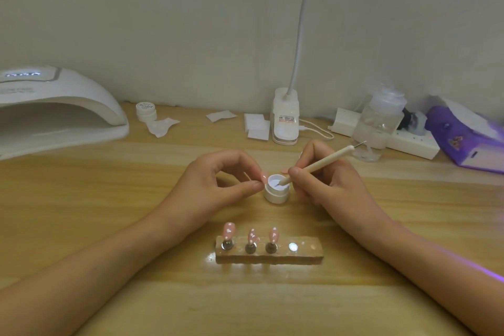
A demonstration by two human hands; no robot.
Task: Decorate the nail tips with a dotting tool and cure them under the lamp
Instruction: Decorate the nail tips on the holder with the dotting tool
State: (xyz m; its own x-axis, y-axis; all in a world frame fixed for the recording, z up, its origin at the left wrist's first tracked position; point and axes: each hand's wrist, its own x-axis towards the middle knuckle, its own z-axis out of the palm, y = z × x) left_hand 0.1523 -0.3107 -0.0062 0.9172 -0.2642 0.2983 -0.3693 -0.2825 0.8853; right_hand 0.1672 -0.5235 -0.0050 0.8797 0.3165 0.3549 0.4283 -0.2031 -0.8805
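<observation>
A small white gel pot [276, 191] stands open at the table's centre. My right hand [324, 181] grips a cream dotting tool [317, 165] whose lower tip dips into the white gel. My left hand [218, 185] pinches a pink nail tip [264, 178] at the pot's left rim. Nearer to me lies a wooden holder block [305, 252] with three pink nail tips on metal stands: left [228, 230], middle [251, 236], right [273, 234], each showing white dots. The white curing lamp [54, 106] sits at the far left, its display lit.
Along the back wall stand a closed white jar [146, 111], white wipes [256, 127], a desk lamp base [285, 117] with gooseneck, a clear bottle [377, 123], a white power strip [409, 142] and a purple box [469, 142]. Bare wooden table lies in front of the holder.
</observation>
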